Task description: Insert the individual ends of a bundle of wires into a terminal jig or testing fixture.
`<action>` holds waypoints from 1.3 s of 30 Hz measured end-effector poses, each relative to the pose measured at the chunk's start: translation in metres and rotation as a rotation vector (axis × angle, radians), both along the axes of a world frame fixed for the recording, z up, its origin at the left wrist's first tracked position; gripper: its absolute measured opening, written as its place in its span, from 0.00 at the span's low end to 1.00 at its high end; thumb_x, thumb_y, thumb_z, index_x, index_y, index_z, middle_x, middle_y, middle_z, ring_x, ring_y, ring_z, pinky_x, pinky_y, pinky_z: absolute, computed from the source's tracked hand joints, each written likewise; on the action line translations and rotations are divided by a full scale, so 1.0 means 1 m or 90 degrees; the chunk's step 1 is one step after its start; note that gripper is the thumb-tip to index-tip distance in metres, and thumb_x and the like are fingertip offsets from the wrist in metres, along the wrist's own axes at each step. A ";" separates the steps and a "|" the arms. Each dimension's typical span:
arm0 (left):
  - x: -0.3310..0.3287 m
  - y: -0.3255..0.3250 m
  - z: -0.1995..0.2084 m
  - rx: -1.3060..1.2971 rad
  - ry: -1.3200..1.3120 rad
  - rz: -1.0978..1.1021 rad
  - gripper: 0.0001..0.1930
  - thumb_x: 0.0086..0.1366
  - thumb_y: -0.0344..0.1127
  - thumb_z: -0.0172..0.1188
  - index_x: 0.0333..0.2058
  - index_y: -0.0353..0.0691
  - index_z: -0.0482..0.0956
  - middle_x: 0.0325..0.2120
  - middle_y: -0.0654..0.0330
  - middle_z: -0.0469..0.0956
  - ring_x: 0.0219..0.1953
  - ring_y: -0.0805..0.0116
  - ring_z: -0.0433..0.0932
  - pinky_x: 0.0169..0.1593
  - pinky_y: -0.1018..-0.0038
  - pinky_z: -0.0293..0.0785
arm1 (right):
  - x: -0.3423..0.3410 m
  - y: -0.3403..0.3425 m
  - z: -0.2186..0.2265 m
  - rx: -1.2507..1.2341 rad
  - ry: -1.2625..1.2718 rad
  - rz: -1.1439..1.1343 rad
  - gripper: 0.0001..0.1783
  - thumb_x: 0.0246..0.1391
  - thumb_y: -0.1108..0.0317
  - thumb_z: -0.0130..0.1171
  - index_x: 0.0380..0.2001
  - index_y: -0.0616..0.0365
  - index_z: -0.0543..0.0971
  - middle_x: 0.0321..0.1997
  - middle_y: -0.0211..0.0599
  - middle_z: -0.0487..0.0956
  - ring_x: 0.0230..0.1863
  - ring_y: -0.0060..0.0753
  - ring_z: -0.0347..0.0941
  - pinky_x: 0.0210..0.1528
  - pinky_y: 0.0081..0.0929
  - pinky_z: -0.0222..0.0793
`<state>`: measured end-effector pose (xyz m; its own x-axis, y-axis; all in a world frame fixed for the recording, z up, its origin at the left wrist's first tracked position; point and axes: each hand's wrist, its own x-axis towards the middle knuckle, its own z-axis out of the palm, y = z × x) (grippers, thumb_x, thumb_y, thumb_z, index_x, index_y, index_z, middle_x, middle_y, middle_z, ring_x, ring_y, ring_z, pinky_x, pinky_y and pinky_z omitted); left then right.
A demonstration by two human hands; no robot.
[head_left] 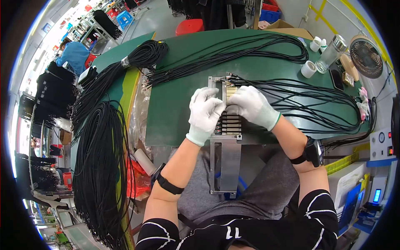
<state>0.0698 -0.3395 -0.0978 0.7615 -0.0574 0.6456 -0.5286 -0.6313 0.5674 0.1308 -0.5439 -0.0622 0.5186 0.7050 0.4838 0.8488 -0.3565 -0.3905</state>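
Note:
Both my hands wear white gloves and meet over a slotted metal fixture that reaches past the green table's front edge. My left hand is closed in a pinch at the fixture's left side. Opposite it, my right hand has thumb and fingers pressed together over the slots. Whatever sits between the fingertips is hidden. Several black cable ends lie side by side in slots just below the hands. Cream-coloured blocks show above. From the fixture, black cables loop to the right.
A long cable bundle lies across the far table. Large tied bundles hang at the left. At the far right are a glass bottle, a white roll, a phone and a fan. A red stool stands behind.

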 end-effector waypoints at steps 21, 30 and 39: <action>-0.001 -0.003 -0.010 -0.077 0.106 -0.031 0.05 0.55 0.30 0.70 0.32 0.40 0.85 0.50 0.54 0.80 0.58 0.53 0.72 0.60 0.61 0.68 | 0.008 -0.006 -0.009 0.008 0.135 0.036 0.13 0.52 0.59 0.69 0.34 0.56 0.83 0.28 0.44 0.79 0.34 0.52 0.76 0.39 0.42 0.72; -0.004 0.000 -0.002 -0.060 0.050 -0.030 0.05 0.55 0.32 0.70 0.30 0.40 0.85 0.47 0.54 0.80 0.56 0.53 0.72 0.59 0.60 0.69 | -0.002 0.000 -0.001 0.060 0.289 0.024 0.12 0.53 0.59 0.68 0.34 0.57 0.84 0.29 0.41 0.81 0.35 0.50 0.76 0.39 0.42 0.72; 0.002 0.015 -0.021 -0.361 0.196 -0.004 0.05 0.60 0.34 0.69 0.32 0.39 0.85 0.46 0.52 0.80 0.55 0.55 0.72 0.58 0.63 0.70 | 0.014 -0.024 0.000 -0.030 -0.027 -0.110 0.06 0.47 0.69 0.67 0.32 0.52 0.84 0.28 0.33 0.80 0.37 0.42 0.75 0.43 0.38 0.69</action>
<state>0.0720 -0.3241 -0.1189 0.9172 0.2242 0.3293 -0.2914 -0.1861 0.9383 0.1444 -0.5683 -0.0618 0.6144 0.6291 0.4761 0.7882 -0.5161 -0.3353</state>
